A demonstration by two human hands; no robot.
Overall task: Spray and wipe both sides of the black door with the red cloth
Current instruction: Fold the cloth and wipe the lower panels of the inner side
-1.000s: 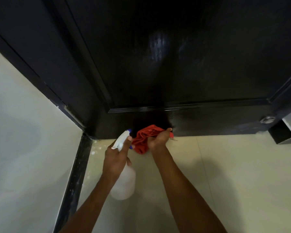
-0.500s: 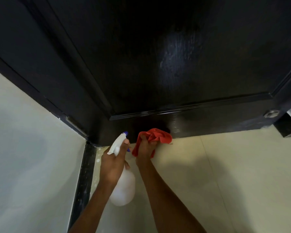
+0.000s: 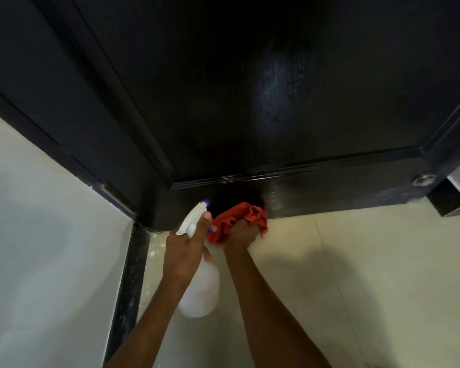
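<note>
While the right hand [image 3: 241, 233] is closing its grip fully around the red cloth [image 3: 239, 217], bunching it into a loose wad, the fabric is sticking out above and to both sides of the fingers and is lying against the bottom rail of the black door [image 3: 290, 107], just above the floor [image 3: 369, 261]. The left hand [image 3: 185, 251] is gripping the neck of the white spray bottle [image 3: 201, 293], with one finger resting near the trigger and the nozzle pointing toward the rail just beside the cloth.

In my judgement, two things could go wrong from here. Because the cloth is bunched so much, only a small part is touching the wood, so the wet streaks — they are shining on the panel and on the rail to the right — may be staying unwiped. Also the cloth is hanging very near the floor, so it may be dragging on the tile and carrying dirt back to the door. A careless squeeze of the trigger would be wetting the floor — slippery for the person.
</note>
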